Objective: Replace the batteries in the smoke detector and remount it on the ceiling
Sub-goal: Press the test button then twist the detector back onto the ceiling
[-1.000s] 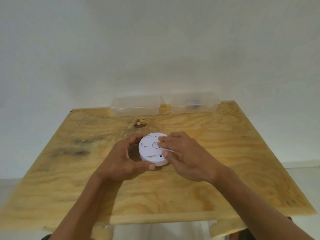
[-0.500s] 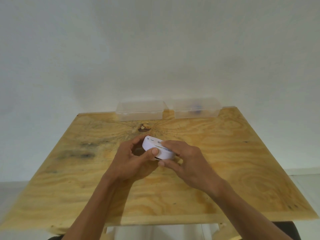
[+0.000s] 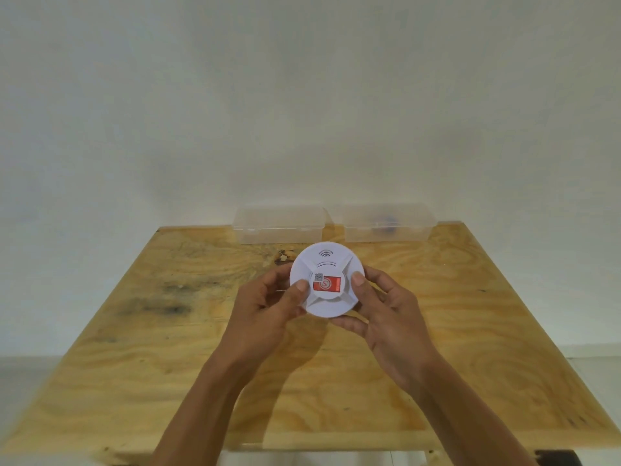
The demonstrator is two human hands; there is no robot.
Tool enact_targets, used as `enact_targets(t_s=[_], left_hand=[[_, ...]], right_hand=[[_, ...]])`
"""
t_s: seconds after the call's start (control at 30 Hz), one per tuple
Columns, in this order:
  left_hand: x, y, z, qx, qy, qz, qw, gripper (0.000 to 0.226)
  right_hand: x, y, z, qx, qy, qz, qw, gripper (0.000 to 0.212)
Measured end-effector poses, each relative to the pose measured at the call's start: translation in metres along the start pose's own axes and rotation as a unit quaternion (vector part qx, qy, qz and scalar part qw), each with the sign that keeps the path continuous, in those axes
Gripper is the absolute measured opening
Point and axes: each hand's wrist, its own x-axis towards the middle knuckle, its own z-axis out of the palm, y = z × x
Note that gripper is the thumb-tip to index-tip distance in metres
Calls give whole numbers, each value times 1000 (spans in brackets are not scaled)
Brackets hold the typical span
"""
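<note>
A round white smoke detector (image 3: 327, 264) with a red sticker on its middle is held up above the wooden table (image 3: 168, 364), its front face turned toward me. My left hand (image 3: 268, 307) grips its left rim, thumb on the face. My right hand (image 3: 386, 307) grips its right rim, with fingers curled under its lower edge. The detector's back side is hidden.
Two clear plastic boxes stand at the table's far edge against the white wall: the left box (image 3: 279, 223) looks empty, the right box (image 3: 386, 222) holds something dark. A dark knot (image 3: 282, 258) marks the wood just behind the detector.
The detector has been lifted off the table and flipped over, from back side up to front face toward me. Both hands shifted to its rim.
</note>
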Motion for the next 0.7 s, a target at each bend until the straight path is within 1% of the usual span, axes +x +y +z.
enact_targets(t_s=[0.1, 0.27, 0.4, 0.57, 0.7], left_hand=[[-2, 1, 1, -20, 11, -8, 1000, 25], [-4, 3, 5, -39, 45, -15, 998, 23], [-6, 5, 7, -49, 46, -22, 997, 23], [-11, 5, 9, -70, 25, -33, 997, 26], [-16, 4, 11, -86, 38, -43, 995, 25]], right_hand=[[-1, -1, 0, -4, -1, 0, 1000, 27], [1, -4, -3, -57, 17, -17, 998, 22], [0, -6, -6, -66, 19, -11, 998, 23], [-2, -6, -9, -64, 27, -3, 998, 25], [-3, -8, -10, -68, 31, 8, 997, 23]])
